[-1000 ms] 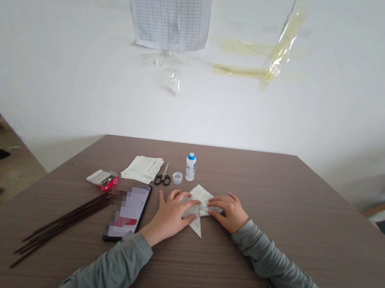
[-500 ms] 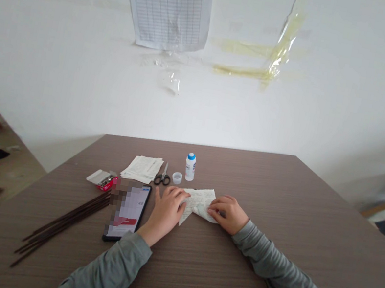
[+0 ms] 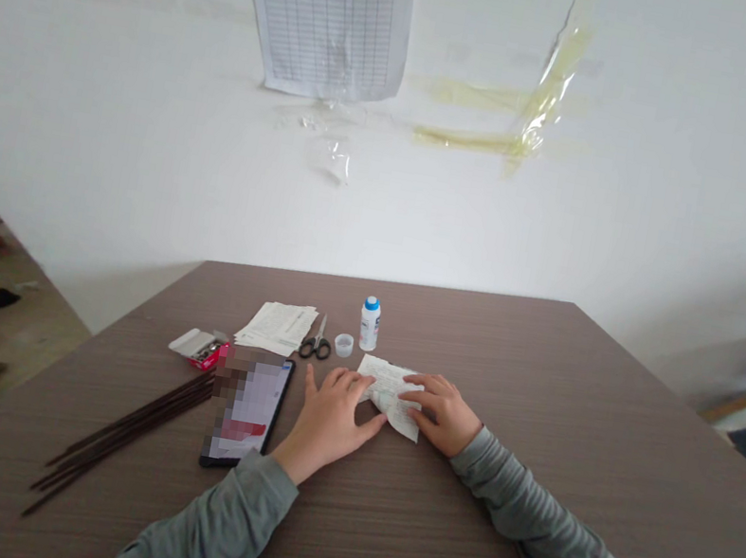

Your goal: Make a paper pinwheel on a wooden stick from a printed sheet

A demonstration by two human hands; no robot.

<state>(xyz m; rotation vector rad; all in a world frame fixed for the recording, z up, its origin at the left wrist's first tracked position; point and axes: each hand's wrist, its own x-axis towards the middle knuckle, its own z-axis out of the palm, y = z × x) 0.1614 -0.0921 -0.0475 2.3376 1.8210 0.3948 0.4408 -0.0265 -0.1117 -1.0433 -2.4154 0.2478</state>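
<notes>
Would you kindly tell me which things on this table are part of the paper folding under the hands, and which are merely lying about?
In hand:
- printed paper, pressed flat on the table
- left hand on its left side
- right hand on its right side

Lying about, untouched:
- glue bottle and its cap
- scissors
- paper stack
- phone
- dark sticks
- small box

Left hand (image 3: 330, 416) is lying flat, palm down, fingers spread. Right hand (image 3: 440, 411) is resting beside it, fingers pointing inward, both forearms angling in, grey sleeves.
</notes>
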